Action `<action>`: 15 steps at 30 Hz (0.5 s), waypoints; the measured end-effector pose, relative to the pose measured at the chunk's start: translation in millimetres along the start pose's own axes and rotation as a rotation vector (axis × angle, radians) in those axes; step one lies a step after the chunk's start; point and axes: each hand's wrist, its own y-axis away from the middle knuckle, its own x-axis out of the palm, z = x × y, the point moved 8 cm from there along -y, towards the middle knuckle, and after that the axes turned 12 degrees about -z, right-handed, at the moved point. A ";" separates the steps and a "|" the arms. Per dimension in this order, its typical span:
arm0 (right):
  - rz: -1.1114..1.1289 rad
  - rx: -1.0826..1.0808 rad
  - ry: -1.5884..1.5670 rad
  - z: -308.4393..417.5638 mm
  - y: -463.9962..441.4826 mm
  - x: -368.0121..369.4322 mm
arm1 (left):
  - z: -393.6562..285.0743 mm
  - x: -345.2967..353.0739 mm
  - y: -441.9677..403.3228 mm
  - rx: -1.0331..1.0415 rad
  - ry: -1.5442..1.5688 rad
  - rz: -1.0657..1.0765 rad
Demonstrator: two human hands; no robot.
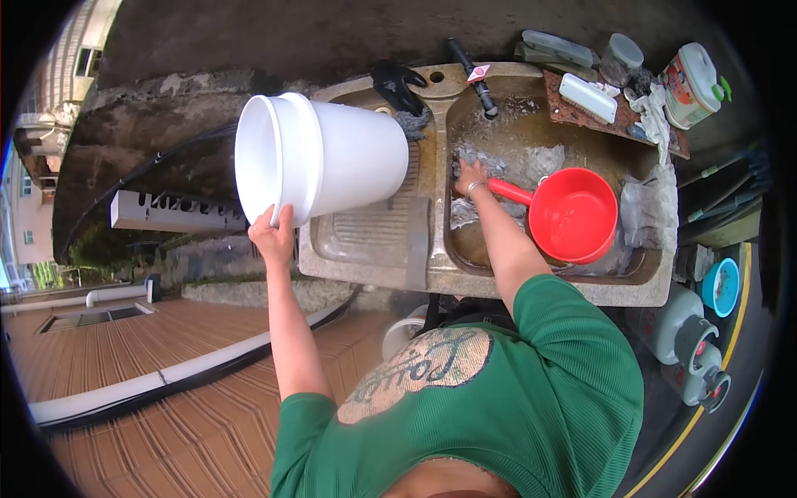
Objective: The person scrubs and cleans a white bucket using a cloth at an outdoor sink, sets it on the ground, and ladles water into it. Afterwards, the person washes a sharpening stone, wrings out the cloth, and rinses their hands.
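My left hand (274, 236) grips the rim of a large white plastic bucket (357, 153). The bucket lies on its side over the ribbed drainboard, its mouth facing left. My right hand (471, 176) reaches down into the stone sink basin (556, 270), beside its left wall. Its fingers are closed on or against something greyish and wet that I cannot make out. Right beside the wrist ends the handle of a red plastic dipper (573, 216), which sits in the basin. Pale, crumpled plastic or cloth (545, 159) lies in the basin around it.
Behind the basin is a dark tap (473, 76). A black glove (398, 85) and a grey scourer (413, 124) lie at the back. A white brush (588, 98) rests on a reddish board (552, 95), near a white jug (691, 85). A gas cylinder (664, 324) and blue basin (721, 287) stand right.
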 end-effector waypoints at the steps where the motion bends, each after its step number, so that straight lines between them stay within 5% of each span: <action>1: 0.205 -0.083 0.080 -6.2 5.1 19.2 | -2.0 -0.5 -1.2 -0.016 0.014 0.003; 7: 0.386 0.220 -0.137 -39.2 -3.6 48.5 | -4.5 2.0 -6.1 -0.054 0.037 0.003; 8: 0.192 0.160 -0.134 -43.0 -21.9 60.2 | -5.8 2.1 -7.3 -0.047 0.034 -0.002; 11: 0.113 0.421 -1.087 -30.6 -30.8 15.0 | -8.5 1.8 -10.6 -0.040 0.026 -0.016; 15: 0.243 0.106 -1.561 71.0 -18.6 -112.2 | -12.3 4.7 -16.8 -0.040 0.007 0.006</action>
